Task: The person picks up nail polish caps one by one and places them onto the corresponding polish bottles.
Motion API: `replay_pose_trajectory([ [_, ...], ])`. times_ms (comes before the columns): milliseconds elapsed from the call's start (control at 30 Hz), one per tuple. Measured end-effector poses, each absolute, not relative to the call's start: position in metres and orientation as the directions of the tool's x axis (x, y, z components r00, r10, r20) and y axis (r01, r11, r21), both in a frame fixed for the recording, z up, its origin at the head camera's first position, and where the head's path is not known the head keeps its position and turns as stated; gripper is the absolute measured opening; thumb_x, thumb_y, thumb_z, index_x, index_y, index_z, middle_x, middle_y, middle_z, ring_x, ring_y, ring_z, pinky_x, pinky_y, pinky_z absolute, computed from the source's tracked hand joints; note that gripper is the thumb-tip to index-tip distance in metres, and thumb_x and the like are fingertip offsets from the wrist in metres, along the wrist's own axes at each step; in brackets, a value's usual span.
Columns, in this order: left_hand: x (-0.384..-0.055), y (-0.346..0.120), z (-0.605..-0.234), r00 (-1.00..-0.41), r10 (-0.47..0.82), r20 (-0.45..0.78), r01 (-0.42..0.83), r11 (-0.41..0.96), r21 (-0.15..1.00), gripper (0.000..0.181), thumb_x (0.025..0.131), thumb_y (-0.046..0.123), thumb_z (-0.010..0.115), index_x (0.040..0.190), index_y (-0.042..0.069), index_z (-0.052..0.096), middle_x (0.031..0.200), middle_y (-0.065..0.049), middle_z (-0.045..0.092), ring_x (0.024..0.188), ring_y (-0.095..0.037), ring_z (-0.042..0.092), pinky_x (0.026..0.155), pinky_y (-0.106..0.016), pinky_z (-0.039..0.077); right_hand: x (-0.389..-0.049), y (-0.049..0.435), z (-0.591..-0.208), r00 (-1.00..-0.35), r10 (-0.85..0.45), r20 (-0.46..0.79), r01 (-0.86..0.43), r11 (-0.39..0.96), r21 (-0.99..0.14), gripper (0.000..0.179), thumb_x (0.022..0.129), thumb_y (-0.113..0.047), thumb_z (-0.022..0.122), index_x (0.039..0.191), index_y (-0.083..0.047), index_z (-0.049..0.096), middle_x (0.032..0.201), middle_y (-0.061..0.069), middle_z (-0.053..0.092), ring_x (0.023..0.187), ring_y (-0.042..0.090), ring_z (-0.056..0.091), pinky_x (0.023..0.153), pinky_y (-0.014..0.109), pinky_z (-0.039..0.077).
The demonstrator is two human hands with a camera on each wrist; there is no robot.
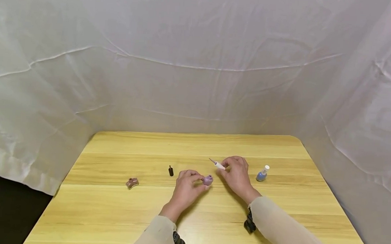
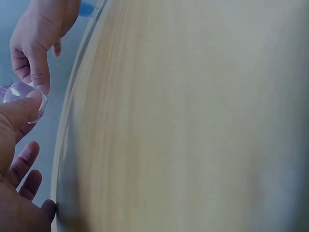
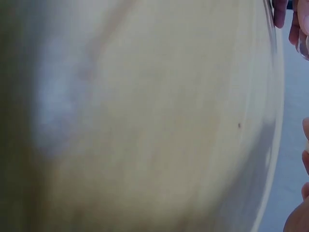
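My left hand (image 1: 187, 189) pinches a small purple nail polish bottle (image 1: 208, 180) between thumb and fingertips; its neck is uncapped. In the left wrist view the bottle (image 2: 21, 94) shows clear glass round its base. My right hand (image 1: 237, 177) holds the white nail polish cap (image 1: 219, 165), with its purple-coated brush pointing up and left, apart from the bottle and a little above and right of it. In the right wrist view only the fingertips (image 3: 306, 159) of the right hand show at the right edge.
A blue nail polish bottle (image 1: 261, 175) with a white cap stands right of my right hand. Left of my left hand are a black cap with its brush (image 1: 170, 171) and a brownish, open bottle (image 1: 132, 183) on the wooden table (image 1: 104, 213). Pale cloth (image 1: 197, 92) hangs behind.
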State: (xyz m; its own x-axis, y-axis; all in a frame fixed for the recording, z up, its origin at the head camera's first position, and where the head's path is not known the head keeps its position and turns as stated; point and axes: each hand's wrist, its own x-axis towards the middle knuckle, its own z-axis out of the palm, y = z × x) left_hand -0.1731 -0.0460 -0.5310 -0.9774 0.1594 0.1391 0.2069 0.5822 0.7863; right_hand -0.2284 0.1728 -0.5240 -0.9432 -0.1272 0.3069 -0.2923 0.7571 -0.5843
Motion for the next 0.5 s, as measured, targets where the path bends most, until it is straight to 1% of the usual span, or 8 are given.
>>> replay_pose_trajectory([
  [100, -0.168, -0.051, -0.529, -0.971, 0.168, 0.170, 0.238, 0.597, 0.766, 0.026, 0.091, 0.030, 0.085, 0.112, 0.016, 0.080, 0.123, 0.000, 0.067, 0.133, -0.028, 0.048, 0.113, -0.058, 0.038, -0.225, 0.172, -0.522, -0.923, -0.162, 0.349, -0.340, 0.769, -0.541, 0.020, 0.086, -0.018, 0.089, 0.094, -0.015, 0.071, 0.099, 0.002, 0.075, 0.118, 0.030, 0.053, 0.117, 0.058, 0.024],
  [300, -0.158, -0.060, -0.523, -0.956, 0.186, 0.225, 0.292, 0.641, 0.710, 0.031, 0.094, 0.033, 0.081, 0.118, 0.015, 0.078, 0.124, 0.001, 0.067, 0.129, -0.023, 0.051, 0.107, -0.049, 0.048, -0.215, 0.173, -0.515, -0.879, -0.237, 0.415, -0.426, 0.781, -0.457, 0.023, 0.082, -0.017, 0.091, 0.095, -0.017, 0.073, 0.099, 0.000, 0.075, 0.112, 0.027, 0.055, 0.117, 0.056, 0.028],
  [500, -0.151, -0.069, -0.519, -0.939, 0.188, 0.289, 0.339, 0.649, 0.681, 0.028, 0.095, 0.029, 0.081, 0.119, 0.014, 0.078, 0.123, 0.001, 0.067, 0.120, -0.019, 0.053, 0.098, -0.043, 0.053, -0.205, 0.178, -0.507, -0.785, -0.342, 0.517, -0.559, 0.751, -0.352, 0.027, 0.080, -0.018, 0.093, 0.097, -0.015, 0.072, 0.096, -0.001, 0.074, 0.106, 0.027, 0.056, 0.115, 0.060, 0.032],
])
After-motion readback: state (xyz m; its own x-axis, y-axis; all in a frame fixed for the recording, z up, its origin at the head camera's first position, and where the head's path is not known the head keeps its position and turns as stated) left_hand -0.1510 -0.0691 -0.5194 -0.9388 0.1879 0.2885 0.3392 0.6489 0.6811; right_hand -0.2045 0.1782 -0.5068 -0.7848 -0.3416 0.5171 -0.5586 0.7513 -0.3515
